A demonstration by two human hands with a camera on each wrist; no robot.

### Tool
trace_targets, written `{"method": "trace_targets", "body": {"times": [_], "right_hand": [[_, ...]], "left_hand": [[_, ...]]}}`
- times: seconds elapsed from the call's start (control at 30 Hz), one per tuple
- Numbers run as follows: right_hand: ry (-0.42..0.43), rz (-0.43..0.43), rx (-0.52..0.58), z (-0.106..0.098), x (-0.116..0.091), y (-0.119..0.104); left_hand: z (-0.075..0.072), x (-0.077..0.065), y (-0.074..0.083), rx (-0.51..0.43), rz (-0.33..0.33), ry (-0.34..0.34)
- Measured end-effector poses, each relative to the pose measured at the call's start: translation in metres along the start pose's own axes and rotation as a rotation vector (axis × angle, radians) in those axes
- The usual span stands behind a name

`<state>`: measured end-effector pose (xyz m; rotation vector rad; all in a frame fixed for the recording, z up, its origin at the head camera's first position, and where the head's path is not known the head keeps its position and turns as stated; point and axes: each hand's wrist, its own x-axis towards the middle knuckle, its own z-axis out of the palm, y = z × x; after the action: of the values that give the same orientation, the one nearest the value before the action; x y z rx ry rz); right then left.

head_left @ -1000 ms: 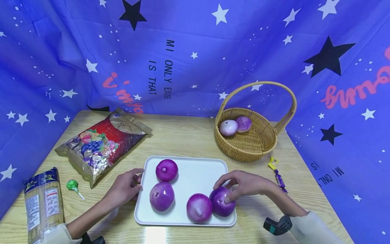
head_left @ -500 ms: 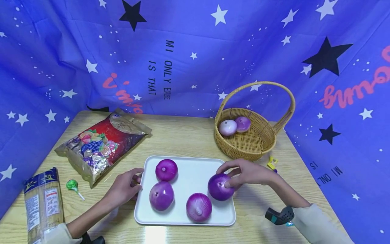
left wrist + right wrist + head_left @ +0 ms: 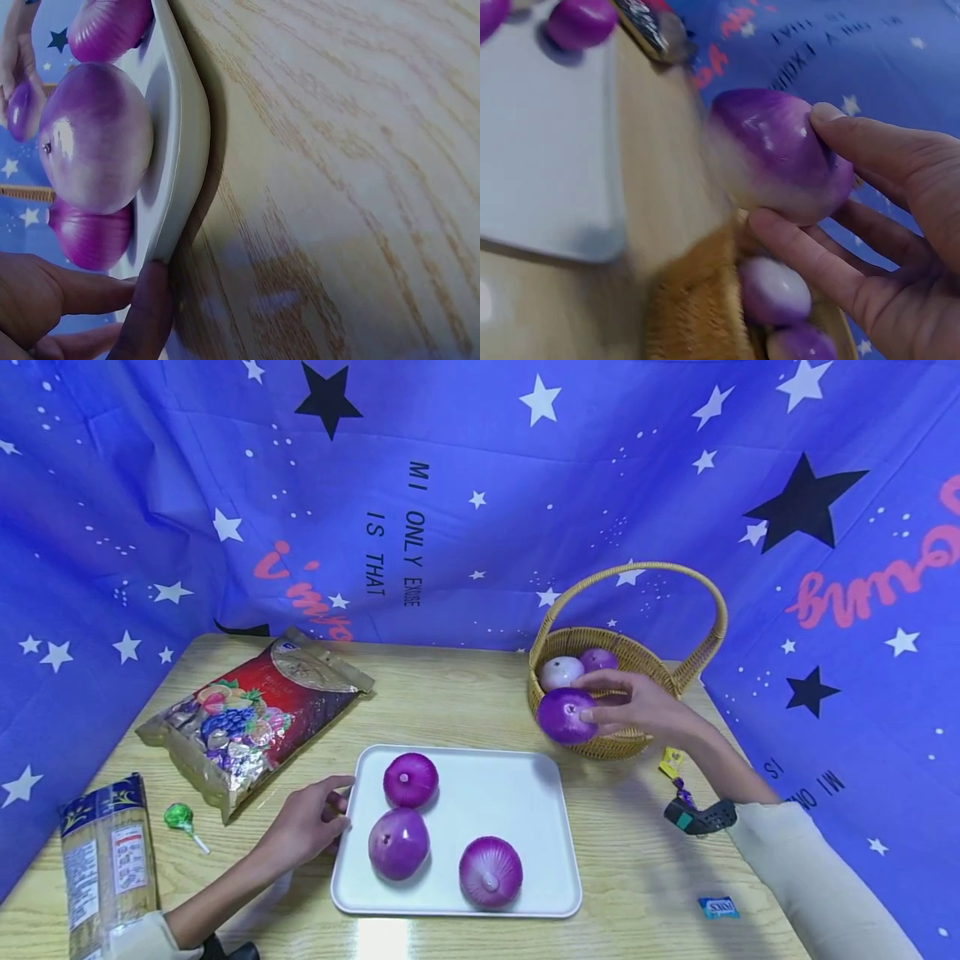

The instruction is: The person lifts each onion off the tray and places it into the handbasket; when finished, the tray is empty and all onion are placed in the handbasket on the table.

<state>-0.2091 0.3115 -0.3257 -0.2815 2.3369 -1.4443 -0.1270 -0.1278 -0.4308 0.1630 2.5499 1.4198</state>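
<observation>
"While so much stands on the pale wood-grain counter [image 3: 465, 702], what could go wrong?"

"Largest first: the white rectangular tray [image 3: 480, 793], lower middle of the head view. The left hand [image 3: 303, 822] pinches its left rim; a careless tug there could set the three rounded purple onions [image 3: 398, 845] on it rolling."

"And beyond it?"

"Likelier trouble sits right of centre: the round tan wicker basket [image 3: 617, 747] with its tall arched handle. Its raised rim could catch anything carried too low, and the two rounded purple-and-white onions [image 3: 561, 672] at its upper left could be knocked."

"Carried by what?"

"By the right hand [image 3: 637, 706], holding the glossy deep-purple rounded onion [image 3: 561, 718] just right of centre. It hides part of the basket's left wall in the head view; in the right wrist view it shows above the rim, by how much I can't tell. That slick skin might slip if the grip is off-centre, I'd judge."

"How do the fingers lie on it?"

"Curled, pinching that onion from its right side in both views. In the right wrist view one fingertip [image 3: 826, 112] presses its upper right, another supports its lower edge, and its left part stays uncovered."
</observation>
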Motion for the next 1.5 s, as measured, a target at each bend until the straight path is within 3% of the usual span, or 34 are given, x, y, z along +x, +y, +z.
{"method": "trace_targets", "body": {"times": [0.27,0.43,0.67,1.07,1.27,1.5], "right_hand": [[0.104,0.043,0.092,-0.028,0.022,0.019],[0.155,0.097,0.036,-0.031,0.032,0.039],[0.115,0.121,-0.041,-0.022,0.044,0.058],[0.09,0.163,-0.062,-0.013,0.044,0.048],[0.113,0.134,-0.128,-0.021,0.041,0.05],[0.151,0.033,-0.255,-0.026,0.029,0.024]], "left_hand": [[0.001,-0.001,0.0,-0.012,-0.005,-0.002],[0.003,-0.002,0.0,-0.019,0.003,0.001],[0.004,-0.004,0.0,-0.01,0.007,0.007],[0.004,-0.003,0.0,-0.018,0.005,0.006],[0.004,0.0,-0.004,0.001,0.027,0.009],[0.0,0.0,-0.001,0.004,0.007,0.01]]}}
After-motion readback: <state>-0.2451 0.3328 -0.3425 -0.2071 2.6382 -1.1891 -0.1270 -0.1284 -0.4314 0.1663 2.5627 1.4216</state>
